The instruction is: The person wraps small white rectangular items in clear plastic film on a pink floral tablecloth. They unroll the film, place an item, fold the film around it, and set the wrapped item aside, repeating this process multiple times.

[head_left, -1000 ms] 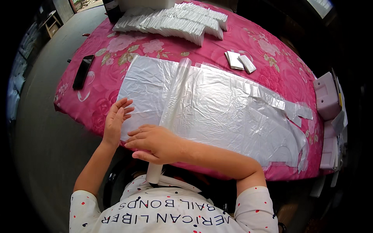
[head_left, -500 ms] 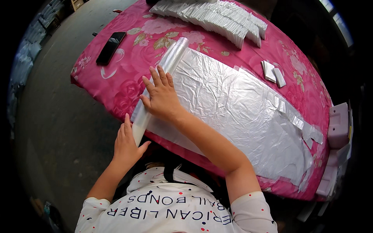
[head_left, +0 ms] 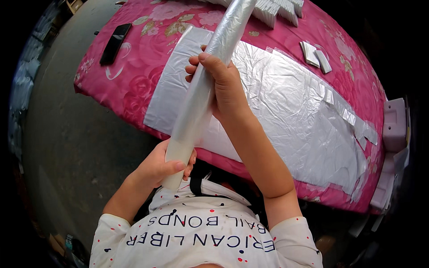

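pink tablecloth (head_left: 134, 85) | phone (head_left: 115, 43), plastic sheet (head_left: 286, 111), white packets (head_left: 309, 54) | left hand (head_left: 166, 166), right hand (head_left: 223, 85): clamped on film roll (head_left: 191, 111)

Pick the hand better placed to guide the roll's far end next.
Probably the right hand: it grips the roll farther along, while the left hand holds the near end, by the shirt.

Roll (head_left: 196, 100): smooth, glossy plastic; sheet (head_left: 286, 120): wrinkled, shiny plastic.
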`<state>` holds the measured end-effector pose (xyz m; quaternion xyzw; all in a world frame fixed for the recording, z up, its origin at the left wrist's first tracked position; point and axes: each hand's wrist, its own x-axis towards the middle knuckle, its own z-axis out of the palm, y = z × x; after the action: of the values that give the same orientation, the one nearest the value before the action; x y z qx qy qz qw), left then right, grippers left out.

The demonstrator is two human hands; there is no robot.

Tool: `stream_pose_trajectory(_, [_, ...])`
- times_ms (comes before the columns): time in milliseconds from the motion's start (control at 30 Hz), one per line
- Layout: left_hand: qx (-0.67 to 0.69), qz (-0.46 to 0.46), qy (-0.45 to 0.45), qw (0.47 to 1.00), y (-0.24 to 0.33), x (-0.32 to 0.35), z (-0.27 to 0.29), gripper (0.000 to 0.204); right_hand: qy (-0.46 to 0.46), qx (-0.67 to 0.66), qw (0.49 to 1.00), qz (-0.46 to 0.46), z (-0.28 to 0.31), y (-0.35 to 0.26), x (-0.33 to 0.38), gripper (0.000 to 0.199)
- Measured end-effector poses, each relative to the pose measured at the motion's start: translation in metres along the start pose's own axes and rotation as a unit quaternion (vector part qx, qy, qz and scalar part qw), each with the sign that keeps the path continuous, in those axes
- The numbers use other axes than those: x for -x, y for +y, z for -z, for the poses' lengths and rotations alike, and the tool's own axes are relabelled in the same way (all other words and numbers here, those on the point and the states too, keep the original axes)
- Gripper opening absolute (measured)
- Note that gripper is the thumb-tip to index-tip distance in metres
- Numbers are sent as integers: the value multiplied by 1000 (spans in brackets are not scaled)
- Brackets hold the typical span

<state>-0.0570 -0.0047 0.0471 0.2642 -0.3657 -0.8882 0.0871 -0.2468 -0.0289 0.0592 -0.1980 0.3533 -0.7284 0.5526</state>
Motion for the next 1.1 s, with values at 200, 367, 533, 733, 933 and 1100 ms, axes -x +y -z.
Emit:
stream_pose_trajectory(200, [99,104,-121,982,-4,-5,-5,55,-6,-103,994,27,25,0,24,59])
stream_pose_trajectory(367, [114,136,-219,960,-16,-13,8,53,-4,-125,991,41,34,-12,41,65])
stream_pose_trajectory(533, [126,157,-223,954,-18,-17,5,50,25,-113,991,71,57,-19,40,64])
stream_pose_trajectory(733, [96,136,-195,967,-27,-23,4,50,54,-117,991,43,60,-18,48,65])
stream_pose_trajectory(933, [87,133,-197,967,-25,-30,-7,47,49,-13,998,26,54,-16,58,71])
stream_pose_trajectory(1100, [126,143,-213,958,-26,-32,-10,47,28,-64,997,38,60,-11,59,66])
